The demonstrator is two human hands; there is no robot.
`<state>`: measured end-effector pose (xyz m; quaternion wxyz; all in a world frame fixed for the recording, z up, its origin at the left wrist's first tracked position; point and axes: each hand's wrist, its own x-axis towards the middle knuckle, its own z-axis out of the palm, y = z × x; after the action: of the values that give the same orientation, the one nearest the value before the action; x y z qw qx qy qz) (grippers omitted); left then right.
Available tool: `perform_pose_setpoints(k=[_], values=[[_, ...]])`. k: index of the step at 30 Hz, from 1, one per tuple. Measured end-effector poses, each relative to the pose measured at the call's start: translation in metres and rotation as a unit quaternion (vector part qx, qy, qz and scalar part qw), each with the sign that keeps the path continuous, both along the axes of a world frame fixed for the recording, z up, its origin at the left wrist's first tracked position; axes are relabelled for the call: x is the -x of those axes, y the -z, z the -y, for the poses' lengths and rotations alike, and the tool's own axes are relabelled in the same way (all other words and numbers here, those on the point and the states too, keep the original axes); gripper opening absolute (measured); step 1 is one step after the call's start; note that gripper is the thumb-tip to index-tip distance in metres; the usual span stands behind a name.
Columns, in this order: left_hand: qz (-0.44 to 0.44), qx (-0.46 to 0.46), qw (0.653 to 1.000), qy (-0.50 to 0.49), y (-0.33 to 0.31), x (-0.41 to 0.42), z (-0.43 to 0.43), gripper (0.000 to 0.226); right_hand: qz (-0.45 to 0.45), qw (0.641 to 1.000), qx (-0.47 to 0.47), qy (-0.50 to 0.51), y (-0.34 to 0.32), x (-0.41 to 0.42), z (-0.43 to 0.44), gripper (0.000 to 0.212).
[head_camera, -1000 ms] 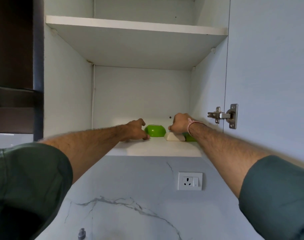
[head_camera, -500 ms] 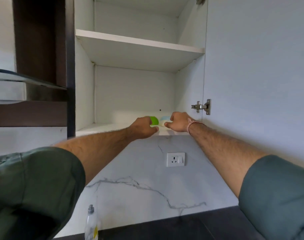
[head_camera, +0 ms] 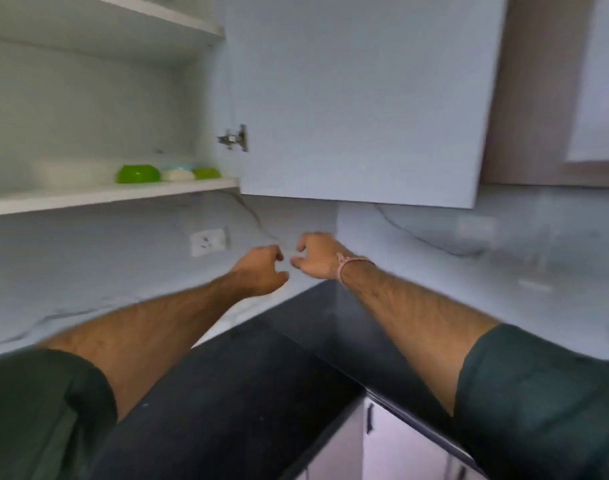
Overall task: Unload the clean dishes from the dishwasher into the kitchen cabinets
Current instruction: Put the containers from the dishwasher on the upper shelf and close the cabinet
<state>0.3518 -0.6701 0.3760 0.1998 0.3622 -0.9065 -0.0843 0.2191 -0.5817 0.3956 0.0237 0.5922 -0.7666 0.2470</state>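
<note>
A green bowl (head_camera: 138, 173), a white dish (head_camera: 177, 175) and a second green bowl (head_camera: 207, 173) are sitting in a row on the cabinet shelf (head_camera: 105, 195), beside the open door (head_camera: 358, 98). Well below, over the black bench (head_camera: 261, 375), the left grip (head_camera: 261, 271) and right grip (head_camera: 315, 256) are hanging close together, fingers loosely curled, holding nothing.

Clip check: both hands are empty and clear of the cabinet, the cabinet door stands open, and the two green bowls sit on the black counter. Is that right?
Not quite. The head view shows the left green bowl and the right green bowl on the cabinet shelf, not the black counter. Otherwise correct: left hand and right hand are empty, cabinet door open.
</note>
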Motion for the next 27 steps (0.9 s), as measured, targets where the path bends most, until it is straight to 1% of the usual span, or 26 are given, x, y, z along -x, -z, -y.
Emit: perform_pose_setpoints(k=[5, 8, 10, 15, 18, 20, 22, 25, 27], values=[[0.042, -0.069, 0.993, 0.089, 0.085, 0.072, -0.078, 0.037, 0.044, 0.994, -0.062, 0.08, 0.084, 0.061, -0.11, 0.04], [0.076, -0.101, 0.982, 0.142, 0.134, 0.115, -0.136, 0.024, 0.086, 0.983, -0.096, 0.13, 0.131, 0.088, -0.183, 0.04], [0.097, -0.122, 0.972, 0.174, 0.165, 0.141, -0.179, 0.021, 0.118, 0.974, -0.107, 0.163, 0.161, 0.104, -0.232, 0.039], [0.159, -0.169, 0.945, 0.228, 0.245, 0.192, -0.295, 0.018, 0.18, 0.949, -0.118, 0.231, 0.234, 0.137, -0.355, 0.031], [0.203, -0.196, 0.927, 0.247, 0.295, 0.21, -0.369, 0.024, 0.219, 0.936, -0.132, 0.242, 0.284, 0.146, -0.427, 0.027], [0.245, -0.215, 0.909, 0.26, 0.326, 0.217, -0.415, 0.027, 0.245, 0.928, -0.134, 0.248, 0.319, 0.15, -0.472, 0.027], [0.276, -0.229, 0.893, 0.271, 0.356, 0.223, -0.457, 0.026, 0.263, 0.918, -0.149, 0.255, 0.352, 0.152, -0.516, 0.026], [0.299, -0.252, 0.875, 0.285, 0.401, 0.232, -0.514, 0.023, 0.29, 0.899, -0.185, 0.272, 0.393, 0.157, -0.575, 0.025], [0.32, -0.253, 0.858, 0.31, 0.43, 0.238, -0.548, 0.022, 0.307, 0.889, -0.187, 0.285, 0.418, 0.158, -0.61, 0.021]])
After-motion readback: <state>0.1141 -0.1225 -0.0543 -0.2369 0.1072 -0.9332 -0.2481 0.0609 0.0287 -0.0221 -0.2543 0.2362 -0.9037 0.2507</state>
